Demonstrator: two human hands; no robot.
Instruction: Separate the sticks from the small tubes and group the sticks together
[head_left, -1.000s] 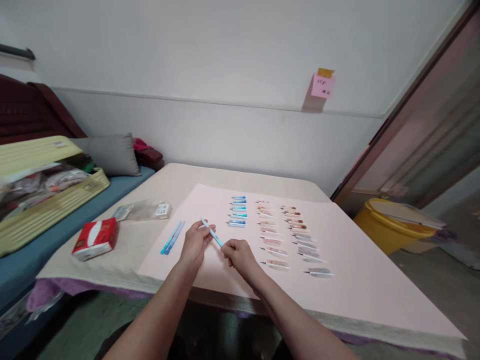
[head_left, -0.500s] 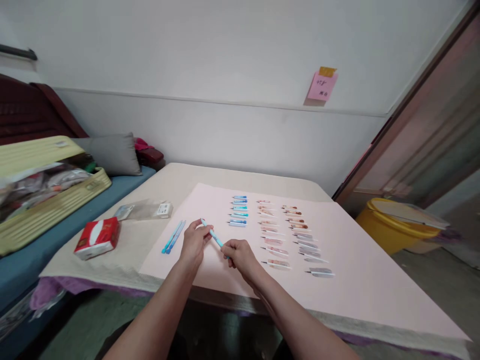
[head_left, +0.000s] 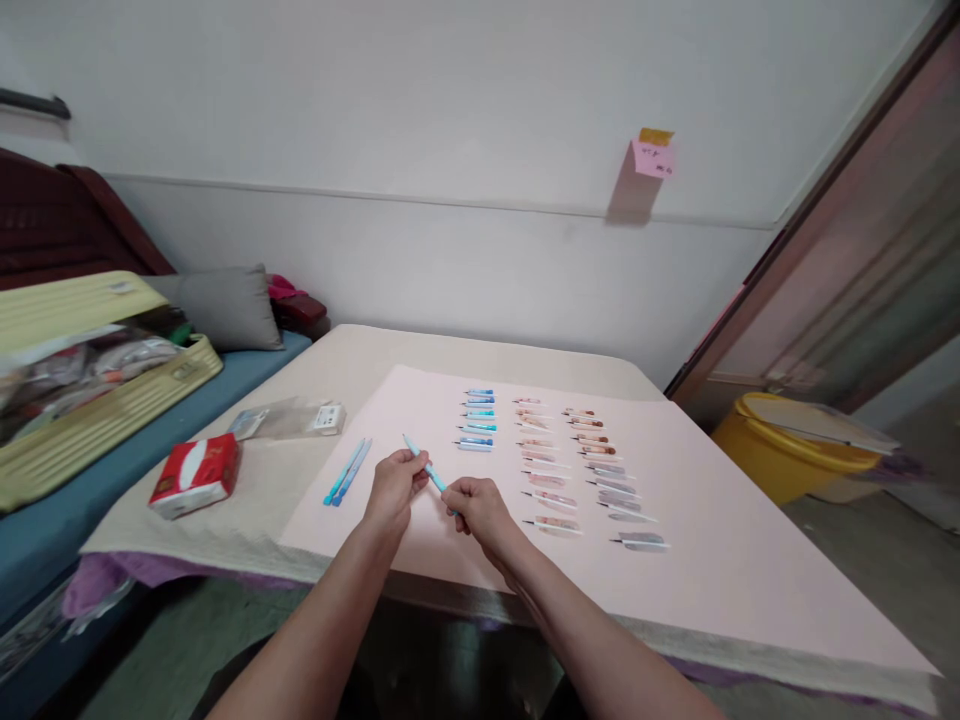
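Both my hands pinch one light blue pen [head_left: 430, 472] just above the pink paper sheet [head_left: 712, 560]. My left hand [head_left: 391, 490] grips its upper part, near the tip that points up and left. My right hand [head_left: 480, 508] closes round its lower end. Two more blue pens [head_left: 346, 472] lie side by side at the sheet's left edge. Beyond my hands, small pen parts lie in three columns: blue ones [head_left: 475, 420], pink and brown ones [head_left: 540, 465], brown and grey ones [head_left: 611, 480].
A red tissue pack [head_left: 195, 474] and a clear plastic bag [head_left: 289, 420] lie on the beige tablecloth at the left. An open yellow case [head_left: 90, 400] sits on the blue couch. A yellow bucket [head_left: 787, 450] stands on the floor at the right.
My hands have drawn slightly closer together along the pen, which stays at the same slant. The pink note on the wall has fluttered.
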